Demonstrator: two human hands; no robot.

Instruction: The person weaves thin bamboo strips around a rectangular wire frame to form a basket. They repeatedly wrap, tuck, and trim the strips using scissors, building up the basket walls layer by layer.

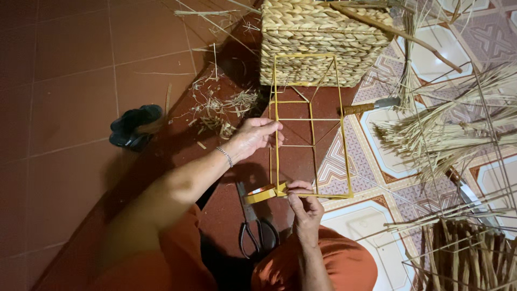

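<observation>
- Orange-clad knees (323, 264) of the person fill the bottom of the view, and both bare arms reach out from there over the floor (70, 64).
- Black scissors (256, 229) lie flat on the dark red tiles just in front of the knees, blades pointing away from the person.
- Right hand (306, 211) is closed in a pinch on the near bottom bar of the wire frame (309, 121), thumb and fingers pressed together on it.
- Next to that pinch, a yellow tape roll (262, 193) sits at the frame's near left corner, with its strip touching the bar.
- Left hand (257, 136) is closed around the frame's left upright bar, about halfway up.
- That frame is a tall box of thin rods, wrapped yellow. Its long side runs away from the person, from the right hand toward the woven basket (323, 40).
- So the near corner with the tape lies just left of the right hand, and the right hand is the closer one to it. The left hand is farther up the frame.
- On the right, over the patterned tiles, lie dry straw bundles (452, 134) and a knife with a wooden handle (371, 106).
- Well off to the left, a dark slipper (134, 125) rests on the red tiles, with loose straw bits (221, 113) between it and the frame.
</observation>
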